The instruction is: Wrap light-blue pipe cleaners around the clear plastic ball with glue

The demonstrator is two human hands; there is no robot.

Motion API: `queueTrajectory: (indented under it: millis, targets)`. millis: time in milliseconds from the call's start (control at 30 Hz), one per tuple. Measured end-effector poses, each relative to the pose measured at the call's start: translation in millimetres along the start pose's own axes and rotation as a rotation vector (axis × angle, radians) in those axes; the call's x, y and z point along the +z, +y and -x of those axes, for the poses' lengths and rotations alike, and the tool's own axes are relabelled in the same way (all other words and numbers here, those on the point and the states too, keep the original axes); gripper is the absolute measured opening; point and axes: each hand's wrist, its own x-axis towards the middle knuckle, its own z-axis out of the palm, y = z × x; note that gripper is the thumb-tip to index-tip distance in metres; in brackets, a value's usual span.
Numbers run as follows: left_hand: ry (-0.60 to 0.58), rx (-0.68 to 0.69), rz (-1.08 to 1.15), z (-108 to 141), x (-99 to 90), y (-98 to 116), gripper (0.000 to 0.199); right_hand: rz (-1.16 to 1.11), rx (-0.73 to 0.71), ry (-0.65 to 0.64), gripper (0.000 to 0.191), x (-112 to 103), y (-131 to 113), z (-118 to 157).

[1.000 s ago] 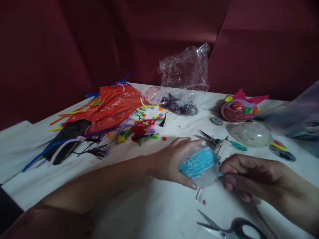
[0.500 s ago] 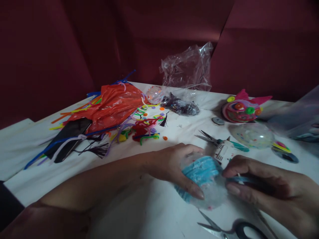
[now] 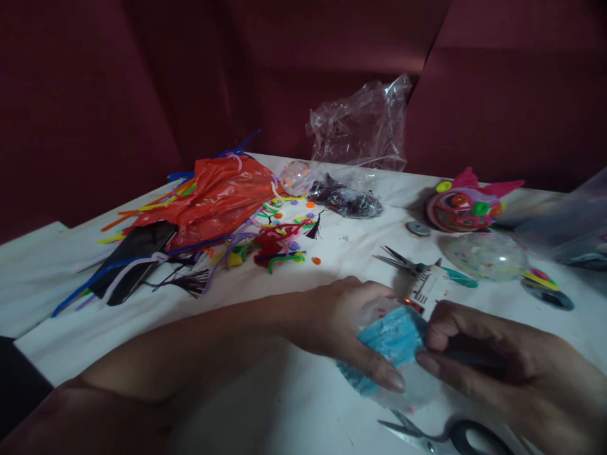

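Note:
My left hand (image 3: 339, 325) is wrapped around a clear, balloon-like ball (image 3: 417, 388), with the thumb across its front. A band of blue material (image 3: 389, 341) covers part of the ball. At the ball's right side, my right hand (image 3: 502, 370) is closed in a pinch, its fingertips touching the blue material. Something dark and thin sits inside that grip, too blurred and covered to name. Below the ball lie dark-handled scissors (image 3: 427, 439), partly hidden by my right hand. Just behind it are green-handled scissors (image 3: 403, 260) and a white device (image 3: 431, 287) with a small red light.
A decorated ball with pink ears (image 3: 467, 208) stands at back right, near another clear ball (image 3: 488, 256) and a round dark lid (image 3: 547, 294). Far left are a red plastic bag (image 3: 227, 196), a black phone-like slab (image 3: 135, 259) and pipe cleaners (image 3: 241, 243). A clear bag (image 3: 360, 133) stands behind.
The ball and both hands have shifted slightly right and down. My right fingertips have come onto the blue material. A red glow now shows on the white device.

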Motion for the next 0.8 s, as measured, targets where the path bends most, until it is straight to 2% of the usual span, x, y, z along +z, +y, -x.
queueTrajectory:
  millis: [100,267,400,467,633,700,800]
  targets:
    - [-0.012,0.042,-0.025,1.2,0.4,4.9,0.066,-0.030,0.031,-0.027,0.046,1.5,-6.7,-0.3]
    - [0.013,0.008,-0.051,3.3,4.7,13.2,0.060,-0.189,0.036,-0.352,0.040,0.9,-19.2,0.7]
    - [0.020,-0.027,-0.059,2.3,7.5,16.4,0.066,-0.270,0.064,-0.417,0.037,0.4,-17.1,5.0]
    - [0.019,-0.030,-0.054,2.4,7.3,18.2,0.065,-0.210,0.061,-0.362,0.040,0.6,-15.5,7.0]
    - [0.017,-0.042,-0.044,4.1,5.7,19.4,0.069,0.176,-0.049,0.014,0.038,-12.5,-12.8,9.0]
    - [0.027,-0.040,-0.053,4.1,5.3,17.2,0.071,0.275,-0.107,0.068,0.038,-27.7,-11.1,8.0]
    - [0.025,-0.038,-0.009,3.1,3.6,12.7,0.071,0.377,-0.192,0.081,0.039,-58.7,-7.4,1.8]
